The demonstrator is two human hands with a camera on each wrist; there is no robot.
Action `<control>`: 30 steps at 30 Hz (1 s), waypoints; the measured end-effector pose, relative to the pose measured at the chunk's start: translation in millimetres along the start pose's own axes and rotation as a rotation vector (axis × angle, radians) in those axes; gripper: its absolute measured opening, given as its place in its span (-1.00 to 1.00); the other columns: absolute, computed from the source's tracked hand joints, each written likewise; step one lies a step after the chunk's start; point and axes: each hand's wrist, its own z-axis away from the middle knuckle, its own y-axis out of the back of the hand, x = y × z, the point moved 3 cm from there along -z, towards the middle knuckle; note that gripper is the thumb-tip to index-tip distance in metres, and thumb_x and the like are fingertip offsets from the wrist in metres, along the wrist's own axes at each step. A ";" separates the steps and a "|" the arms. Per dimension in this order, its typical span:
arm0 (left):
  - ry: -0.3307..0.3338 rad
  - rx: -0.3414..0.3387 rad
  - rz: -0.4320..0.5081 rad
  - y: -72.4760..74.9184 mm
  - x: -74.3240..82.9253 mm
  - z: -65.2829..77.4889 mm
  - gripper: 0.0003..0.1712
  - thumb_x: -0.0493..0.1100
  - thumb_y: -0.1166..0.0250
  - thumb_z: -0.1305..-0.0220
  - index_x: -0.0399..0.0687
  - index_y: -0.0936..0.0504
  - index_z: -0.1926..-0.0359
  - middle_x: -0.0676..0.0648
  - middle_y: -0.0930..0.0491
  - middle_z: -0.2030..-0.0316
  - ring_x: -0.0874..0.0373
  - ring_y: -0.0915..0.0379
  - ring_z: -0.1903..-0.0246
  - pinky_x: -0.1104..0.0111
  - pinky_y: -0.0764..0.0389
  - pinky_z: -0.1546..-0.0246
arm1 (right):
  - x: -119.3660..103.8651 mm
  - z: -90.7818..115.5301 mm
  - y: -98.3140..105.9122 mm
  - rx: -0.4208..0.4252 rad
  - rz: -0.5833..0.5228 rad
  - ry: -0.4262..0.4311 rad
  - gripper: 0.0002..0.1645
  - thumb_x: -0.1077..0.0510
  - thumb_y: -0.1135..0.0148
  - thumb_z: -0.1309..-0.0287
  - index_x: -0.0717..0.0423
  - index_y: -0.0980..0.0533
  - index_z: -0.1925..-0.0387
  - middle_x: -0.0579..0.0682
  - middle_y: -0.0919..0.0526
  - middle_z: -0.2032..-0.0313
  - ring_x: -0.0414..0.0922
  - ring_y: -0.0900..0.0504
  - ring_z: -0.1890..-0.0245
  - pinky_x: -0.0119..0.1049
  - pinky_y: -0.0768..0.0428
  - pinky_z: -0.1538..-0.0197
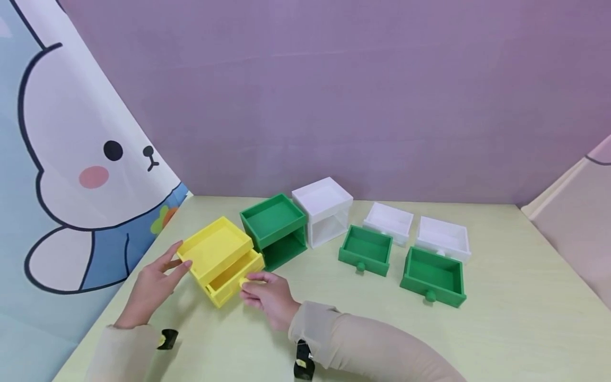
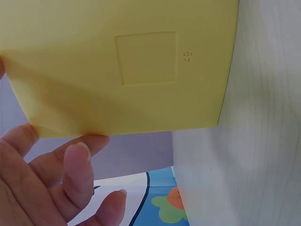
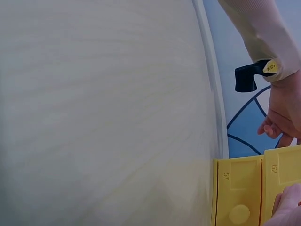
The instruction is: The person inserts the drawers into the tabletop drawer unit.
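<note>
A small yellow drawer cabinet [image 1: 215, 249] stands at the left of the table, its upper drawer [image 1: 236, 276] partly out. My left hand [image 1: 155, 284] holds the cabinet at its left side, thumb and a finger at the top edges. In the left wrist view, its fingers [image 2: 77, 172] lie along the edge of the yellow side panel [image 2: 146, 103]. With thumb and fingers, my right hand [image 1: 269, 300] pinches the upper drawer's knob [image 1: 244, 281]. Below it, the lower drawer [image 3: 239, 188] with a round knob sits in the cabinet, seen in the right wrist view.
Right beside the yellow cabinet stand a green cabinet shell [image 1: 274, 223] and a white one [image 1: 324, 204], both with open fronts. Farther right lie two green drawers [image 1: 365, 246] and two white drawers [image 1: 443, 237]. A purple cloth [image 1: 334, 106] hangs behind the table.
</note>
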 end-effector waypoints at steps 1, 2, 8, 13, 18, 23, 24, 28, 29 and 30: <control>0.003 -0.002 0.000 -0.3 0.1 -0.2 -0.05 0.36 -0.01 -0.32 -0.04 0.06 -0.51 -0.46 -0.15 -0.32 -0.37 -0.22 -0.20 0.12 -0.61 0.22 | -0.2 -0.3 -0.2 -0.001 0.002 0.002 -0.76 0.41 -0.23 -0.15 0.38 -0.52 0.11 0.10 -0.68 0.33 -0.16 -0.67 0.39 -0.24 -0.62 0.16; 0.005 -0.006 -0.001 -0.4 0.1 -0.5 -0.06 0.35 -0.01 -0.33 -0.03 0.06 -0.51 -0.46 -0.15 -0.32 -0.37 -0.21 -0.20 0.11 -0.61 0.21 | -0.2 -0.5 -0.4 -0.004 0.001 0.004 -0.75 0.42 -0.23 -0.15 0.39 -0.52 0.10 0.10 -0.68 0.32 -0.16 -0.67 0.39 -0.24 -0.62 0.16; 0.004 -0.021 -0.004 -0.2 0.1 -0.3 -0.09 0.30 -0.01 -0.36 -0.03 0.09 -0.51 -0.48 -0.18 -0.30 -0.37 -0.20 -0.20 0.10 -0.59 0.19 | -2.0 0.1 -2.2 -0.017 -0.003 0.006 -0.72 0.44 -0.22 -0.14 0.42 -0.51 0.08 0.13 -0.66 0.30 -0.16 -0.66 0.38 -0.25 -0.62 0.14; -0.008 -0.008 0.001 0.3 0.0 1.1 -0.09 0.30 -0.03 -0.35 -0.02 0.06 -0.51 -0.47 -0.19 -0.30 -0.36 -0.22 -0.19 0.12 -0.59 0.22 | -3.2 -1.6 -5.1 -0.018 0.011 0.010 -0.71 0.43 -0.22 -0.15 0.42 -0.50 0.06 0.14 -0.65 0.27 -0.15 -0.67 0.34 -0.25 -0.61 0.13; -0.013 -0.005 0.002 0.6 0.7 -0.1 -0.06 0.35 -0.01 -0.33 -0.03 0.06 -0.51 -0.47 -0.19 -0.30 -0.37 -0.22 -0.19 0.12 -0.59 0.21 | -2.7 -5.2 -8.0 -0.012 0.025 0.013 -0.71 0.41 -0.22 -0.16 0.40 -0.51 0.06 0.14 -0.66 0.26 -0.13 -0.67 0.31 -0.24 -0.61 0.12; -0.014 -0.010 0.005 0.6 0.3 -1.2 -0.05 0.35 -0.02 -0.32 -0.03 0.05 -0.51 -0.46 -0.18 -0.31 -0.36 -0.24 -0.18 0.21 -0.58 0.27 | 0.2 -7.8 -9.0 -0.015 0.040 0.018 -0.70 0.39 -0.21 -0.18 0.41 -0.51 0.04 0.13 -0.65 0.24 -0.10 -0.68 0.27 -0.22 -0.61 0.10; -0.015 -0.010 0.006 0.5 0.1 -1.2 -0.06 0.35 -0.02 -0.32 -0.03 0.05 -0.51 -0.46 -0.18 -0.31 -0.35 -0.24 -0.18 0.22 -0.58 0.29 | 0.5 -8.2 -8.9 -0.019 0.041 0.020 -0.70 0.39 -0.20 -0.19 0.42 -0.51 0.03 0.13 -0.64 0.24 -0.09 -0.68 0.26 -0.22 -0.60 0.10; -0.020 -0.007 0.008 0.3 0.0 -0.6 -0.08 0.33 -0.02 -0.34 -0.02 0.06 -0.51 -0.46 -0.19 -0.31 -0.35 -0.25 -0.18 0.27 -0.55 0.31 | -0.8 -9.1 -9.8 -0.027 0.045 0.029 -0.71 0.41 -0.19 -0.18 0.44 -0.51 0.04 0.14 -0.64 0.25 -0.08 -0.68 0.26 -0.21 -0.61 0.10; -0.022 -0.005 0.009 0.3 0.1 -0.7 -0.08 0.32 -0.02 -0.34 -0.02 0.06 -0.51 -0.46 -0.19 -0.30 -0.35 -0.25 -0.18 0.27 -0.55 0.32 | -1.5 -9.4 -10.3 -0.025 0.044 0.028 -0.71 0.42 -0.19 -0.18 0.44 -0.51 0.04 0.14 -0.64 0.25 -0.08 -0.67 0.27 -0.21 -0.61 0.10; -0.022 -0.004 0.010 0.4 0.4 -0.6 -0.08 0.32 -0.02 -0.34 -0.02 0.06 -0.51 -0.46 -0.20 -0.30 -0.35 -0.24 -0.18 0.28 -0.54 0.32 | -2.0 -9.8 -10.9 -0.022 0.042 0.028 -0.71 0.42 -0.20 -0.18 0.44 -0.51 0.04 0.14 -0.64 0.24 -0.09 -0.67 0.27 -0.21 -0.60 0.10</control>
